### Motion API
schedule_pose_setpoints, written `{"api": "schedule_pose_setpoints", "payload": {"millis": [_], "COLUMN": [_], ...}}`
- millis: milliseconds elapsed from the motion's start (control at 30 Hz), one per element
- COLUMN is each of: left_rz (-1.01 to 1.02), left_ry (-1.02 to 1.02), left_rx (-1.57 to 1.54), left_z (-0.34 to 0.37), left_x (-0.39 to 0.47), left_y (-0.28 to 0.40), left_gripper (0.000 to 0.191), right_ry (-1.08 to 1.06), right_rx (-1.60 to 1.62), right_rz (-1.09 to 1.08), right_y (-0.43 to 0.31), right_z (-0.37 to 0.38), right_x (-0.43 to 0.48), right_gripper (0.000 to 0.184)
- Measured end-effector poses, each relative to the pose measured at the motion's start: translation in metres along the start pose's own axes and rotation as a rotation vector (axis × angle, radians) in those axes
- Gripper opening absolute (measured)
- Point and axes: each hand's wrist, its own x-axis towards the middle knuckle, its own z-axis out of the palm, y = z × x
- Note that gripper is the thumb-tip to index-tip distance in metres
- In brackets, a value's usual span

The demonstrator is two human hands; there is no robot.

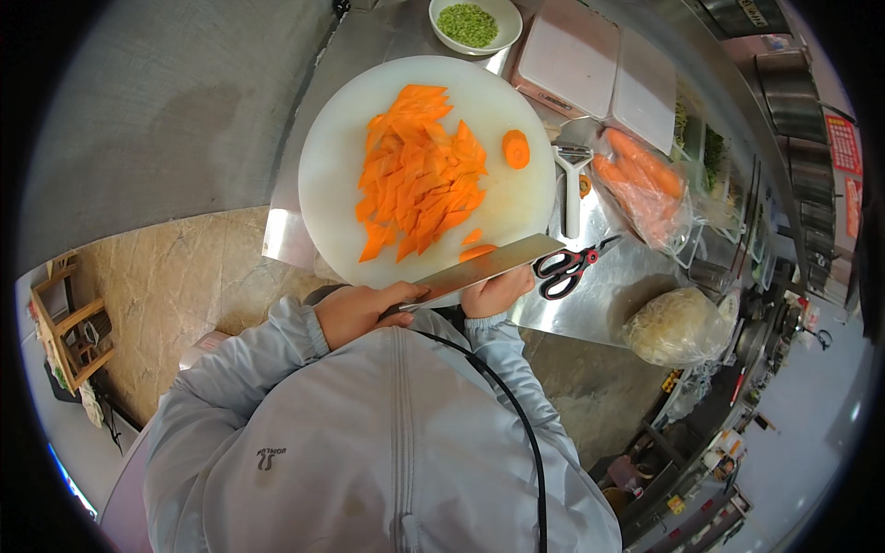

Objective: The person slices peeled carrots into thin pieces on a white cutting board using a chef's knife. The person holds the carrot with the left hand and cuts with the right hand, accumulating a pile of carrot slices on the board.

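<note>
My left hand point(364, 311) grips the handle of a kitchen knife point(484, 269), its broad blade slanting up to the right over the near edge of a round white cutting board point(525, 200). Just below the blade is my right hand point(499, 289), fingers curled. The blade covers part of it, so whether it holds anything is hidden. On the board lies a heap of diamond-shaped carrot slices point(422, 176). A short carrot stub point(516, 149) rests apart at the right. Beyond the blade a carrot piece point(477, 253) is partly covered.
Right of the board are a white peeler point(571, 193), black-and-red scissors point(563, 271) and a plastic bag of carrots point(643, 183). A bowl of chopped greens point(468, 26) and lidded boxes point(570, 55) stand behind. A tied clear bag point(677, 328) sits at the steel counter's point(594, 304) right.
</note>
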Motion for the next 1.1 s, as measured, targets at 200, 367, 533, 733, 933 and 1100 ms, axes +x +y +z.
{"api": "schedule_pose_setpoints", "payload": {"millis": [200,367,533,733,933,1100], "left_rz": [-0.070,-0.070,0.021,-0.118,-0.062,-0.054], "left_ry": [-0.019,-0.009,0.026,-0.058,-0.019,-0.004], "left_rx": [0.005,0.059,0.103,0.165,0.155,0.014], "left_z": [-0.002,-0.005,-0.003,-0.018,-0.015,-0.001], "left_x": [-0.007,-0.008,-0.011,-0.014,-0.017,-0.014], "left_y": [0.010,0.019,0.007,0.031,0.018,0.002], "left_gripper": [0.040,0.040,0.039,0.040,0.042,0.038], "right_ry": [0.016,-0.001,0.008,-0.018,-0.023,0.014], "right_rx": [0.036,0.013,0.007,0.012,-0.007,0.026], "right_rz": [0.054,0.020,-0.009,-0.026,-0.011,-0.023], "right_y": [-0.008,0.002,0.004,0.006,0.011,0.015], "right_z": [-0.001,0.002,0.002,0.002,0.002,0.005], "right_x": [0.004,-0.004,-0.002,-0.003,-0.009,-0.013], "right_gripper": [0.028,0.030,0.031,0.030,0.027,0.024]}}
